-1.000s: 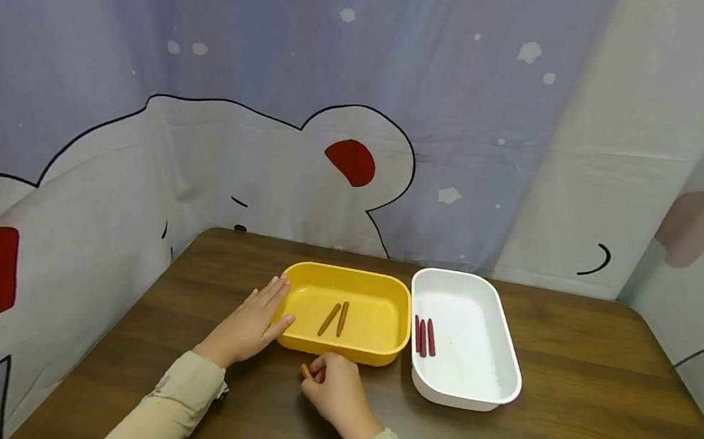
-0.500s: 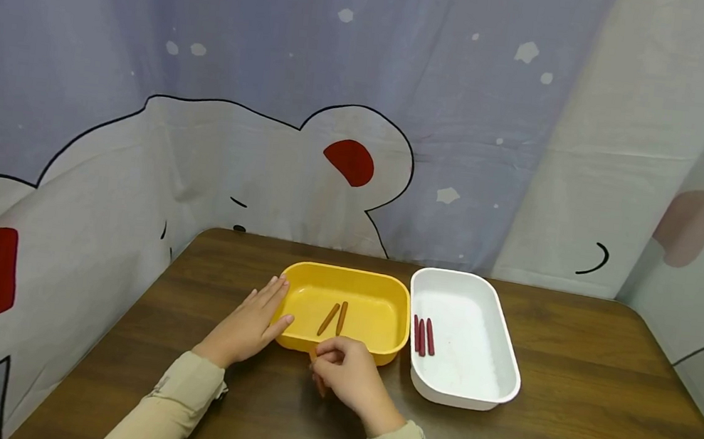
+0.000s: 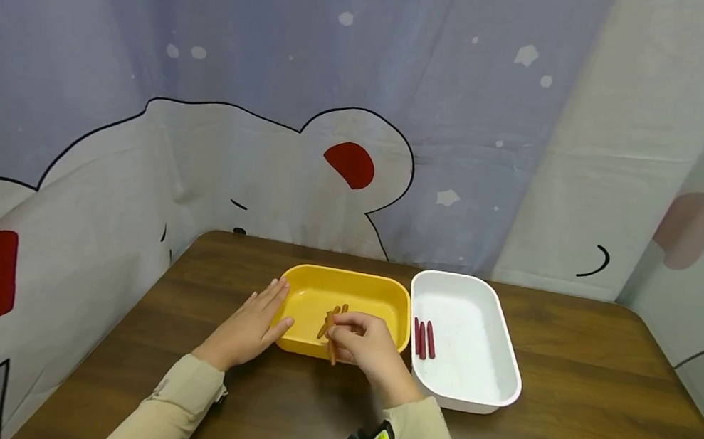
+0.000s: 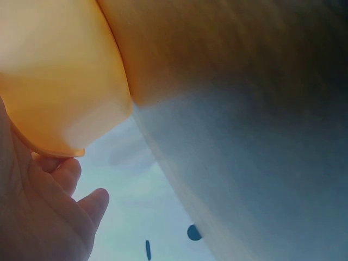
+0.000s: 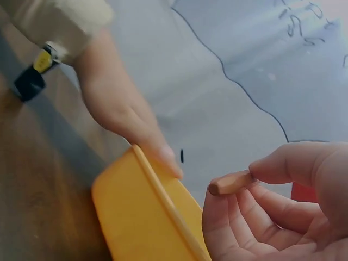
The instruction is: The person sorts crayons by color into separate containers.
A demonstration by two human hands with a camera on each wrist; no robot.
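Observation:
My right hand (image 3: 370, 350) pinches an orange-brown crayon (image 5: 232, 184) between thumb and fingers, over the near side of the yellow tray (image 3: 308, 297). In the head view the held crayon points down, its lower end overlapping the tray's near wall. Two similar brown crayons (image 3: 323, 329) lie inside the tray, partly covered by the right hand. My left hand (image 3: 251, 323) rests against the tray's left end with fingers extended along the rim. From the left wrist view, the fingertips (image 4: 68, 173) appear right at the tray's edge.
A white tray (image 3: 475, 333) stands against the yellow one's right side, with several dark red crayons (image 3: 422, 339) along its left wall. Both trays are on a brown wooden table (image 3: 598, 388). A printed curtain (image 3: 466, 117) hangs behind the table.
My right hand has lifted the crayon from the table in front of the yellow tray and moved forward and right, over its near rim. The left hand stays in place.

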